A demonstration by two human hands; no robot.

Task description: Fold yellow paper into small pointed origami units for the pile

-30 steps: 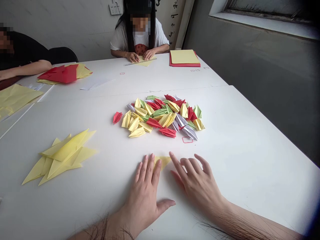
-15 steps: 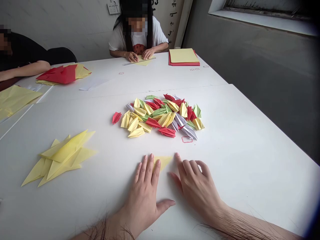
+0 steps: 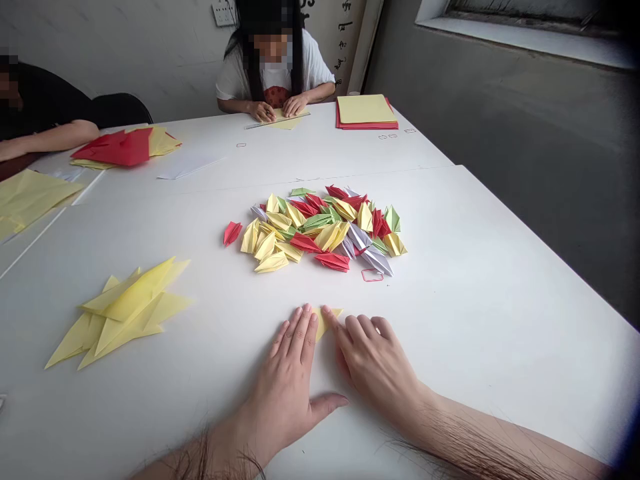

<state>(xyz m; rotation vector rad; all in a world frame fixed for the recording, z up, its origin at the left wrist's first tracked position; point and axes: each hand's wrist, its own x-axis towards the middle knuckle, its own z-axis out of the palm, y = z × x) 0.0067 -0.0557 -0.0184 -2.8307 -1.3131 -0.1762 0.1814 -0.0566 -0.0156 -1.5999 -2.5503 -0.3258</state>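
One yellow paper [image 3: 321, 327], tip rightward, long axis partly hidden, under flat, empty left grip [image 3: 286, 383] and half-curled, empty right grip [image 3: 377, 363]

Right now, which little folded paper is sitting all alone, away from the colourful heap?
The red one just left of the colourful heap. A gap sets it apart; the other little folded pieces lie bunched together.

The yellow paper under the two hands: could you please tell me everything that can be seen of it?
The yellow paper is pale and thin-looking, lying flat on the white table, nearer the camera than the pile of folded pieces. Its visible part tapers to a point at the right; its full outline is hidden. The left hand covers its left side with its fingers, and the right hand has its index fingertip near the upper edge.
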